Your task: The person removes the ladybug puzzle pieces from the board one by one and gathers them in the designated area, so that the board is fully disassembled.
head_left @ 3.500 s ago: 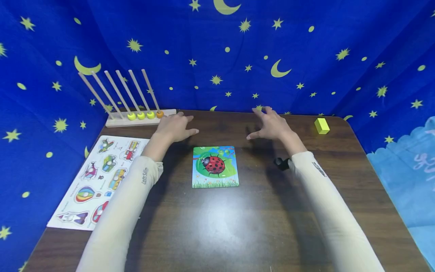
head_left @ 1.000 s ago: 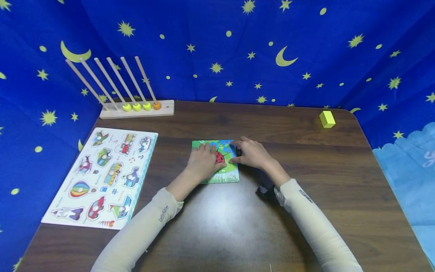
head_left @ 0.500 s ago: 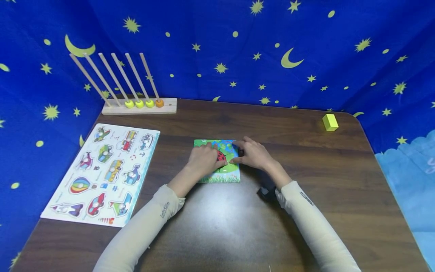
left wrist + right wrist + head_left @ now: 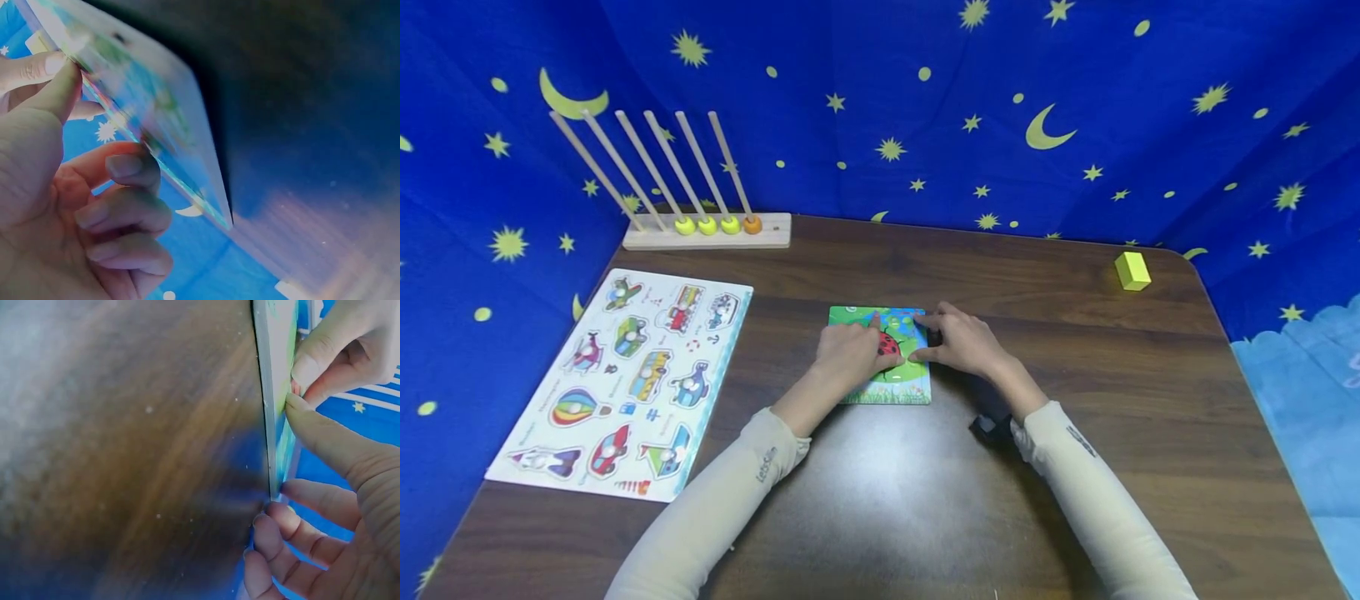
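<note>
A square ladybug puzzle [image 4: 887, 393] lies on the table, both hands at it. My left hand [image 4: 844, 354] covers its left part; in the left wrist view thumb and index fingertip touch the puzzle's face [image 4: 134, 81], the other fingers curled. From the right, my right hand [image 4: 964, 342] grips it, thumb near the ladybug and index finger by the top right corner. The right wrist view has this thumb on the face, fingertips around the edge of the puzzle [image 4: 265, 394]. Beside it, the left thumb and index finger nearly meet. Which piece each hand touches is unclear.
At the left lies a white vehicle peg puzzle [image 4: 625, 383]. Behind it stands a wooden rack [image 4: 707, 239] with upright rods and several beads. A yellow block [image 4: 1132, 272] sits at the back right. Blue star-patterned cloth [image 4: 850, 100] hangs behind the table [image 4: 1037, 275].
Both hands have moved inward from either side of the ladybug puzzle onto it. Over the last second the left fingers have curled more, while the right hand has stayed nearly still.
</note>
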Available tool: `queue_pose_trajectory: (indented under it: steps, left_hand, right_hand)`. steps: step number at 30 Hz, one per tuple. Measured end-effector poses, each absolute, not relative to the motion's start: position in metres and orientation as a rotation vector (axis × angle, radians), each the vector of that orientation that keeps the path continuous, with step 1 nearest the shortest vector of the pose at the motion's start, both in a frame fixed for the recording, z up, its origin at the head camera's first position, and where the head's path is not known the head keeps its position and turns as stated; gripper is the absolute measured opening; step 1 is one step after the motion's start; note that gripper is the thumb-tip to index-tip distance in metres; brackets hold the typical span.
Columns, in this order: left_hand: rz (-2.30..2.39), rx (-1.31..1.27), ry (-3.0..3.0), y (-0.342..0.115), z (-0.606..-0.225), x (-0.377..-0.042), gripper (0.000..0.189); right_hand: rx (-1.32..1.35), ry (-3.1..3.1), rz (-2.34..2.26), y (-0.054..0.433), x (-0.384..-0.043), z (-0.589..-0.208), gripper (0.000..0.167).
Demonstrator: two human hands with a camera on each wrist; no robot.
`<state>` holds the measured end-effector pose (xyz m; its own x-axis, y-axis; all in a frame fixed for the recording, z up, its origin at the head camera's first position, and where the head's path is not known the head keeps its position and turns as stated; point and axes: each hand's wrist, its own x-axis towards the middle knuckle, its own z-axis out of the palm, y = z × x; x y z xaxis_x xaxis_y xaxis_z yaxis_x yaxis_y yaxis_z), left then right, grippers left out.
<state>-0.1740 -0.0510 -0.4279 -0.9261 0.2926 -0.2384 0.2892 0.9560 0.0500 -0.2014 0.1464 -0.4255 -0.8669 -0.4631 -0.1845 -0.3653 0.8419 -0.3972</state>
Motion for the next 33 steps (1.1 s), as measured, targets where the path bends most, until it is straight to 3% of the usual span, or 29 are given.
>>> queue_pose_trajectory:
  steps: [13,27,33]
  left_hand:
    - [0.058,0.35,2.842,-0.048,-0.429,-0.172,0.09]
    - [0.071,0.333,2.847,-0.049,-0.427,-0.175,0.091]
    - [0.062,0.338,2.848,-0.048,-0.43,-0.172,0.091]
  right_hand:
    - [-0.605,2.732,-0.692,0.142,-0.211,-0.432,0.066]
    - [-0.677,2.903,-0.596,0.137,-0.202,-0.429,0.072]
    - [-0.666,2.847,-0.629,0.141,-0.207,-0.436,0.062]
